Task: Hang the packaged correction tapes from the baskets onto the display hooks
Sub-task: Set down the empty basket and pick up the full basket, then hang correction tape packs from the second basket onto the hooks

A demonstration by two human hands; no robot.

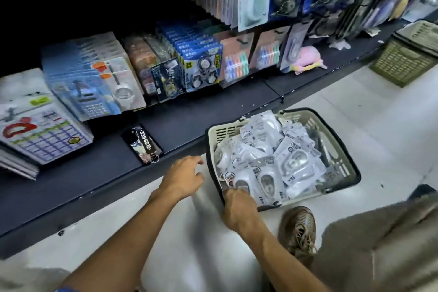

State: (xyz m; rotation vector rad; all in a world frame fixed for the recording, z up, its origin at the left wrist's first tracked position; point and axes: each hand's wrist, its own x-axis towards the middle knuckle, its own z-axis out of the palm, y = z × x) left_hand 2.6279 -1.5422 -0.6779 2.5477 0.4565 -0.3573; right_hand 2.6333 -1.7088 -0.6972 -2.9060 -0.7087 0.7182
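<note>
Down low: right hand fingers curled at basket rim, grip unclear; left hand open; phone case reading "3396815"; "VALUE PACK" card.

White packaged tapes heaped in basket

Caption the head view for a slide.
Right hand reaches into a basket of packaged correction tapes; left hand hovers open beside it.
</note>
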